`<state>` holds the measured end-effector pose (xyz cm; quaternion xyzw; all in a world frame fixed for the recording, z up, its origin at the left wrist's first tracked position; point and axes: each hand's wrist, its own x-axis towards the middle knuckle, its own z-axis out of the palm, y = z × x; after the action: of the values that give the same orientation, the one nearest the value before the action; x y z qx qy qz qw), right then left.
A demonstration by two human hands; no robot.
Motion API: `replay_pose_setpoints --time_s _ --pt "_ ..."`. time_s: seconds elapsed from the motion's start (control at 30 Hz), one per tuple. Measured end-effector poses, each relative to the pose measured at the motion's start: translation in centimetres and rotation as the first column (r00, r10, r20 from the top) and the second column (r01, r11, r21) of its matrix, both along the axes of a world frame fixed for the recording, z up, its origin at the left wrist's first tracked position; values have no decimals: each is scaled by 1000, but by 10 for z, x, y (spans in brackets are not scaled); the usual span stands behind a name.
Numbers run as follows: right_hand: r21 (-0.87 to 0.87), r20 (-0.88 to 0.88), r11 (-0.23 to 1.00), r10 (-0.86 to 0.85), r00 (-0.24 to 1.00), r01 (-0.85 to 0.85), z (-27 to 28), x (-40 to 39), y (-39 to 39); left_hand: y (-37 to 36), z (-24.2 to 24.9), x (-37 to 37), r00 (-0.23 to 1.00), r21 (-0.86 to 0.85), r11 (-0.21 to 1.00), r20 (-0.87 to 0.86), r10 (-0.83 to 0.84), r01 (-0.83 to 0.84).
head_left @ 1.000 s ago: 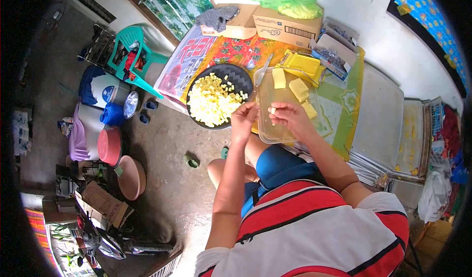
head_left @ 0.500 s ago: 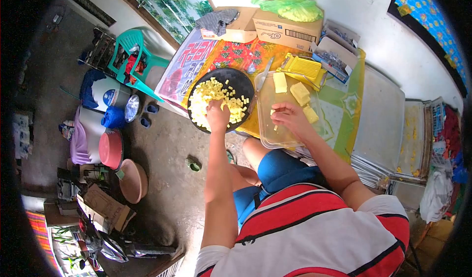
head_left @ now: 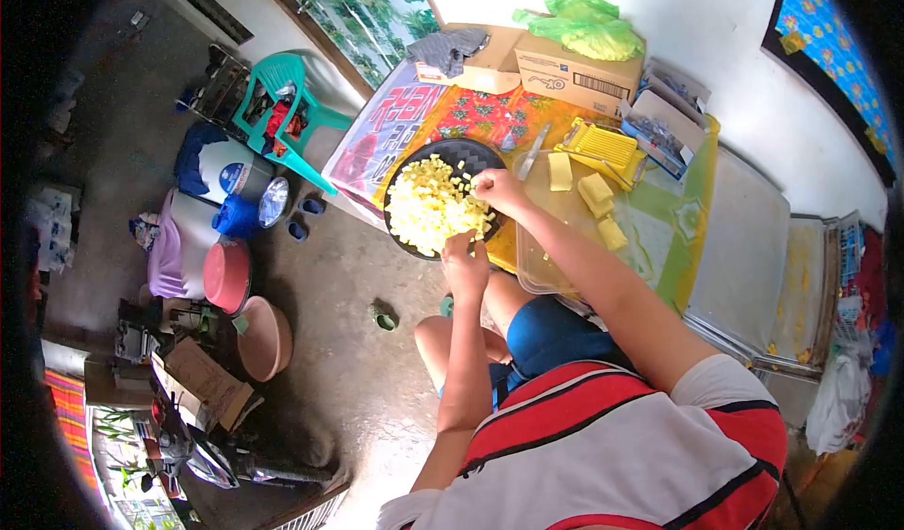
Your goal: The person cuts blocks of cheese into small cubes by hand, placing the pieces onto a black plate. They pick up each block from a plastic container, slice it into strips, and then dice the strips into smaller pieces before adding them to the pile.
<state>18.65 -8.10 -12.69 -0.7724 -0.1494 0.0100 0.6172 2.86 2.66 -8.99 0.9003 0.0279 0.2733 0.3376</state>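
A round black tray holds a heap of small pale-yellow cubes. At its near edge, my left hand has bent fingers against the cubes; what they hold is hidden. Over the tray's right edge is my right hand, its fingertips pinched together by some cubes; any piece in them is too small to make out. Beside the tray lies a clear plastic tray, partly under my right forearm. Several pale-yellow blocks rest on it. A knife lies at its far-left edge.
A yellow plastic slicer stands behind the blocks, near open boxes of small packets. Cardboard boxes, one topped by a green plastic bag, line the wall. A green chair and basins are on the left.
My right hand has moved left from above the clear tray to the black tray's edge. My left hand has drawn back from the heap's middle to the near edge. The view has shifted slightly.
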Motion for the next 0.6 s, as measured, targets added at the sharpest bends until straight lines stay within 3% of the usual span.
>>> replay_pose_setpoints --time_s 0.07,0.13,0.23,0.3,0.4,0.6 --pt "171 -43 985 32 999 -24 -14 14 10 -2 5 -3 1000 -27 1000 8 -9 10" --pt "335 -132 942 57 990 -10 5 10 8 2 6 -3 1000 -30 999 21 -17 17" --pt "327 -196 944 37 980 30 24 -8 -18 7 3 -4 999 -80 996 22 -26 28" --pt "241 -233 970 19 972 39 39 -27 -45 7 2 -3 1000 -88 996 -9 -14 14" --pt "157 -83 986 -34 996 47 31 -52 -85 0 5 -5 999 -167 986 -24 -28 24" --pt "-239 67 944 -217 974 227 31 -101 -165 -19 3 -5 992 -230 969 -67 -106 88"
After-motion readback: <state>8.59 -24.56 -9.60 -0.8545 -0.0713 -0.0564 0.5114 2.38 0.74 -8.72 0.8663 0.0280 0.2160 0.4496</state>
